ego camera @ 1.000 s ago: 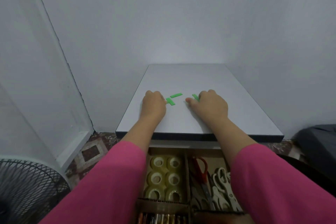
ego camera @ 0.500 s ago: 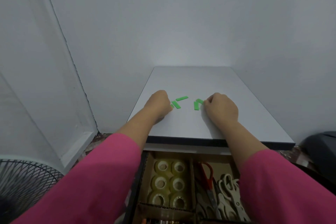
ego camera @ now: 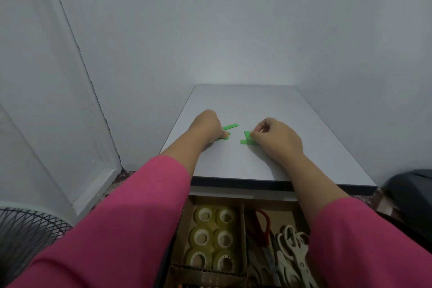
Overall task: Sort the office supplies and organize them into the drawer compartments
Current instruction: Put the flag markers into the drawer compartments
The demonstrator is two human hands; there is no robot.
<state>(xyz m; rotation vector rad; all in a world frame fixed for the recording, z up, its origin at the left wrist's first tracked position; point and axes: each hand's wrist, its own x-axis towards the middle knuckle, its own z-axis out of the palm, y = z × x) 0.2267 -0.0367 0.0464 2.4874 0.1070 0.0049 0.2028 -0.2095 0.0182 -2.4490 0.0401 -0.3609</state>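
1. Since half a second ago, the right hand (ego camera: 277, 139) has drawn its green strips (ego camera: 247, 138) together, so they now lie crossed just right of the left-hand strips (ego camera: 230, 127) on the desk top (ego camera: 257, 105).
2. Fingertips of the right hand pinch that crossed pair; the left hand (ego camera: 207, 127) is curled, its fingertips pressing or pinching a green strip (ego camera: 226, 135) just below the free one.
3. Judged step: gathering the last loose green strips for sorting. Next, each hand needs to lift its strips clear of the desk top and carry them down to the open drawer (ego camera: 243, 203) below its front edge.
4. In the drawer, tape rolls (ego camera: 211, 236) fill the left compartment and scissors (ego camera: 287, 248) the right.
5. Hard to tell: what the strips are, whether the left fingers truly grip, and the nearer compartments, cut off by the sleeves (ego camera: 121, 229).
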